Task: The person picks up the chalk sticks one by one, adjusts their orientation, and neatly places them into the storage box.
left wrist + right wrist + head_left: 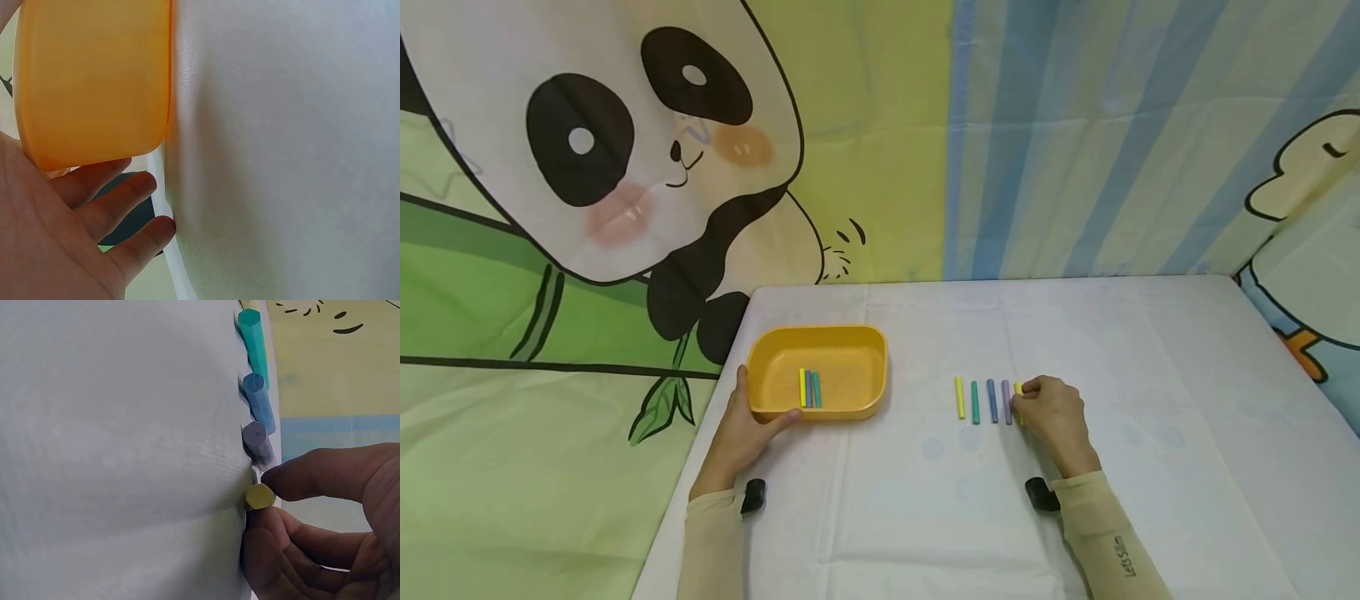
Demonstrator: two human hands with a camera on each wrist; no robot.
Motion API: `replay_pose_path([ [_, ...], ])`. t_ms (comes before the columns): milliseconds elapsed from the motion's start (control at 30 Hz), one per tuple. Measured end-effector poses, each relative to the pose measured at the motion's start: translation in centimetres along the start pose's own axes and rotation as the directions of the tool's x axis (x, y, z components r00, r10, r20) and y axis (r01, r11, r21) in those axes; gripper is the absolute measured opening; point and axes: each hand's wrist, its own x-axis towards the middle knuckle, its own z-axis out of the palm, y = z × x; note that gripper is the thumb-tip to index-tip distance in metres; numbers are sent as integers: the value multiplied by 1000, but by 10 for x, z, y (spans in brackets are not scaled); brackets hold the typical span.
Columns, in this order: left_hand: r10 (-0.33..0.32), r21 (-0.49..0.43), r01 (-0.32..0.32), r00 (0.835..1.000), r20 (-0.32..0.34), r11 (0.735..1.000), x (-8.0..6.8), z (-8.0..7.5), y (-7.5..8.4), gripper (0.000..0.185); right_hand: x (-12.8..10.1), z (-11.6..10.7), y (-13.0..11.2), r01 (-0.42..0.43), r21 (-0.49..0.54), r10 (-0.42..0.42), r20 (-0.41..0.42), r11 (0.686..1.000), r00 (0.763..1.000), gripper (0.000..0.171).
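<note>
1. The head camera is taking in the whole scene: a white-covered table (1150,433), a yellow tray (850,346) sitting near its left edge, and a row of coloured sticks lying side by side to the right of the tray

2. The left hand (741,437) is resting at the tray's near left corner, thumb lying along the left wall and fingers reaching under the front edge; the left wrist view is showing those fingers (119,203) only slightly bent, spread apart and touching the underside of the tray (94,81), which the head view is not revealing

3. The right hand (1056,412) is pinching the yellow-green stick (1018,390) at the right end of the row; the right wrist view is showing this stick's end (260,495) held between thumb and fingertips (300,481), low against the cloth, a detail mostly hidden behind the hand in the head view

4. The row is counting five sticks: a yellow one (959,397), a teal one (975,402), a blue one (992,400), a lilac one (1007,401) and the pinched one

5. Three sticks are lying together inside the tray: yellow (802,387), blue (808,388) and teal (816,389)

6. The right wrist view is catching only four stick ends, the teal (253,344), blue (259,400) and lilac (257,440) ones beside the pinched one
</note>
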Motion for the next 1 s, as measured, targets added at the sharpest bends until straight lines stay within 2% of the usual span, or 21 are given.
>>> replay_pose_path([
  [700,-30,9,30,1000,4,1000,-1,-1,-1,138,10,-2,-12,-39,44,38,15,998,999,35],
  [1000,-42,12,42,999,3,999,-2,-1,1,139,15,3,-22,-24,47,22,25,999,999,35],
])
